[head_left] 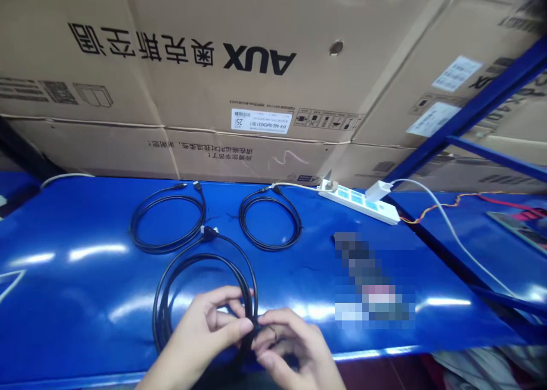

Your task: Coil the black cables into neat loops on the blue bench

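Note:
A coiled black cable (pixel 159 310) hangs over the front of the blue shelf, its plug ends (pixel 209 232) resting at the top of the loop. My left hand (pixel 205 327) is closed round the right side of this coil, thumb in front. Close beside it, my right hand (pixel 294 344) has its fingers curled and pinched at the coil's edge, on a thin black tie (pixel 272 334) that is partly hidden by the fingers. Two more coiled black cables, one on the left (pixel 134 230) and one in the middle (pixel 244 224), lie flat behind my hands.
A white power strip (pixel 359 203) with a white plug adapter (pixel 378 190) lies at the back right of the blue shelf (pixel 85 299). Large cardboard boxes (pixel 179 99) stand behind it. A pixelated object lies right of my hands. Blue metal posts (pixel 470 108) frame the right side.

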Available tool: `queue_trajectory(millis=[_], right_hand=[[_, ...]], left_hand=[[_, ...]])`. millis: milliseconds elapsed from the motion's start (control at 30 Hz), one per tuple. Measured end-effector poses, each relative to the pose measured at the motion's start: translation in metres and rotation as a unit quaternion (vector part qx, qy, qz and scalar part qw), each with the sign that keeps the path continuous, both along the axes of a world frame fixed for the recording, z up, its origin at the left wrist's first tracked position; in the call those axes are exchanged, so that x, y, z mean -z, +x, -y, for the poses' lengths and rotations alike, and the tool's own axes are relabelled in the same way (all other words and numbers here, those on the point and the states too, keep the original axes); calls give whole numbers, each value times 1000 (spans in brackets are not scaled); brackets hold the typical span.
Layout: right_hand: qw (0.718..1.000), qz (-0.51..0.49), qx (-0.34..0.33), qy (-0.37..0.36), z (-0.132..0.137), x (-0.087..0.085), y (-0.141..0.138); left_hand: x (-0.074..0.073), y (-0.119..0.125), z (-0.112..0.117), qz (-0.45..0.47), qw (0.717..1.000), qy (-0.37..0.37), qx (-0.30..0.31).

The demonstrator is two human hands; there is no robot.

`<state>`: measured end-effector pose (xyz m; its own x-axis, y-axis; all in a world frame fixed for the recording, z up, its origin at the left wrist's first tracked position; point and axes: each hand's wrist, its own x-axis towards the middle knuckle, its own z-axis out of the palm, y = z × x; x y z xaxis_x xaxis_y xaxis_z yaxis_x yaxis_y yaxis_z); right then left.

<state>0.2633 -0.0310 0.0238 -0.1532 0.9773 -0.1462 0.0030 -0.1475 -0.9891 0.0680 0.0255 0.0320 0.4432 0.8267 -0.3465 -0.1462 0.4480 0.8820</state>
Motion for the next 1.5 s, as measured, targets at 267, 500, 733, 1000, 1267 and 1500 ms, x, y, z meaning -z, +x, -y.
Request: queue_trajectory(millis=[267,500,733,1000,1267,1500], right_hand=[[991,-4,131,-27,-11,-15,-23],[981,-52,182,-38,-13,-3,-25],[978,-63,192,-47,-12,6,-23],[977,-95,169,-83,-20,3,-17],[984,-99,131,71,-16,3,-13],[990,-119,29,76,-16,7,-6]], left_hand=[[0,3,-1,-3,1000,8,-5],[-1,3,-1,-3,1000,7,-15],[-4,0,-2,-8,1000,20,-13],[-5,0,-2,16,999,29,-7],[-1,0,-1,19,999,9,-24],[2,0,-2,19,999,17,-26]])
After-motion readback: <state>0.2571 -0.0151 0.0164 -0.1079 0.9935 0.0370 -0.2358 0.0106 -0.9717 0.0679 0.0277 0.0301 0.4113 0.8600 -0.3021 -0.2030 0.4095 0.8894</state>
